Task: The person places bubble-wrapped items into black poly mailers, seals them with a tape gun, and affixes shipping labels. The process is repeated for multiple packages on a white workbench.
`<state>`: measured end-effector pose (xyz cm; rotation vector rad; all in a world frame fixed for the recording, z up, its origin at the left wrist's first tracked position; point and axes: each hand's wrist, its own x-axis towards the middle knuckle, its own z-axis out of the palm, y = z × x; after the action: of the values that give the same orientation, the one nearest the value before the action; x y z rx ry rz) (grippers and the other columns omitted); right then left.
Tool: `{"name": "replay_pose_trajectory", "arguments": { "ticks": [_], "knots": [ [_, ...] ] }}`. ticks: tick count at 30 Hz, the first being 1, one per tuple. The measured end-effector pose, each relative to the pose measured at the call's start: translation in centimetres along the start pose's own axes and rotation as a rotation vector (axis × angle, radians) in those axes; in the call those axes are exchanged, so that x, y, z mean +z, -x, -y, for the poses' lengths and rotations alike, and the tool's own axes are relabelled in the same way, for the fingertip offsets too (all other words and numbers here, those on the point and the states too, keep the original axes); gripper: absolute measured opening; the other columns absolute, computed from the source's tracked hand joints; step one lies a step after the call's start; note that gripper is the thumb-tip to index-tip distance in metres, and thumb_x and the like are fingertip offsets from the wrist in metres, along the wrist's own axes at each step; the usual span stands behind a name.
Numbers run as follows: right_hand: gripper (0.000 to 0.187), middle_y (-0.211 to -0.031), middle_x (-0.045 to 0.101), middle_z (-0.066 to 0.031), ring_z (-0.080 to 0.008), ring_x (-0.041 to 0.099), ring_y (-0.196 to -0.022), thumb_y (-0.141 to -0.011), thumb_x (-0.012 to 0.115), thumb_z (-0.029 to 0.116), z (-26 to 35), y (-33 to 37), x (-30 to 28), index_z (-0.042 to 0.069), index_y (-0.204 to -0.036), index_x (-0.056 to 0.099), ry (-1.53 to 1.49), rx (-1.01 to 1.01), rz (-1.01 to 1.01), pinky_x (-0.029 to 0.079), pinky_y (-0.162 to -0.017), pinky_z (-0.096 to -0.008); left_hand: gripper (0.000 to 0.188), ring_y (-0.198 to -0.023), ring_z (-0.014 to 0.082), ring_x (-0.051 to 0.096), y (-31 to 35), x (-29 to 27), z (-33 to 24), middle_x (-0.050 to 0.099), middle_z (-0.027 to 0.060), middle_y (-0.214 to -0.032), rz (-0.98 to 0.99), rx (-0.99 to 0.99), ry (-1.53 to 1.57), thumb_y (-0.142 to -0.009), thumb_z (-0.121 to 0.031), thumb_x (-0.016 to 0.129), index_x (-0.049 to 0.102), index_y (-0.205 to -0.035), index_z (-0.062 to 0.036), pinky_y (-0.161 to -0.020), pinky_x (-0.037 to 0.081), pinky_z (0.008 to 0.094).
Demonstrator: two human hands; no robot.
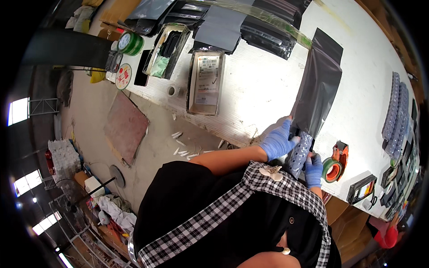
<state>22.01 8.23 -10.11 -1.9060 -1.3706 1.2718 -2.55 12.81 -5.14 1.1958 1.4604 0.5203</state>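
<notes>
A long dark grey plastic mailing bag lies across the white table, its open end toward me. A roll wrapped in bluish-grey bubble wrap sits partly inside that end, the rest sticking out close to my body. My left hand, in a blue glove with bare fingertips, grips the left edge of the bag's mouth. My right hand, gloved the same way, is closed round the right side of the roll near its outer end; some of its fingers are hidden.
An orange tape dispenser with green tape stands just right of my right hand. Further right are a black-framed box and several bubble-wrapped rolls. Ahead lie a label-filled tray and stacked grey bags. Green tape rolls stand far left.
</notes>
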Motion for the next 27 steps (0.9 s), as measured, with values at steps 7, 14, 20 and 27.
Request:
{"name": "replay_pose_trajectory", "arguments": {
  "ticks": [7,14,20,27],
  "knots": [
    [0.004,-0.071,0.053,0.0039,-0.0043,0.043,-0.059,-0.097,0.057,0.008,0.8,6.1,-4.6,0.006,-0.098,0.061,-0.14,0.052,-0.123,0.036,-0.052,-0.0206,0.124,-0.129,0.0442,0.044,0.1,3.6,-2.9,0.03,0.0365,-0.143,-0.007,0.007,-0.13,-0.075,-0.042,0.077,-0.009,-0.15,0.0063,-0.109,0.038,0.0403],
    [0.013,-0.078,0.059,-0.0004,-0.0058,0.049,-0.067,-0.099,0.058,0.015,-3.1,8.0,-14.2,0.003,-0.1,0.062,-0.038,0.073,-0.402,0.042,-0.059,-0.0223,0.123,-0.129,0.0386,0.038,-0.1,6.3,-6.1,0.032,0.0297,-0.137,-0.104,-0.106,-0.372,-0.071,-0.041,0.079,-0.003,-0.153,0.0025,-0.109,0.037,0.0432],
    [0.015,-0.084,0.066,-0.0071,-0.0149,0.057,-0.074,-0.092,0.064,0.016,-13.3,9.1,-23.0,0.001,-0.097,0.064,0.246,-0.123,-0.671,0.049,-0.072,-0.0305,0.092,-0.125,0.037,0.044,-4.6,9.3,-4.3,0.042,0.025,-0.132,-0.359,0.104,-0.352,-0.08,-0.04,0.072,0.022,-0.146,0.0015,-0.11,0.034,0.0427],
    [0.019,-0.09,0.066,-0.0144,-0.032,0.063,-0.086,-0.079,0.071,0.025,-14.8,9.5,-32.0,0.009,-0.091,0.07,0.579,-0.031,-0.802,0.05,-0.078,-0.041,0.087,-0.118,0.0291,0.052,-6.0,10.4,-4.5,0.049,0.0198,-0.132,-0.489,0.142,0.012,-0.075,-0.018,0.073,0.027,-0.145,0.0032,-0.102,0.044,0.0362]
  ]
}}
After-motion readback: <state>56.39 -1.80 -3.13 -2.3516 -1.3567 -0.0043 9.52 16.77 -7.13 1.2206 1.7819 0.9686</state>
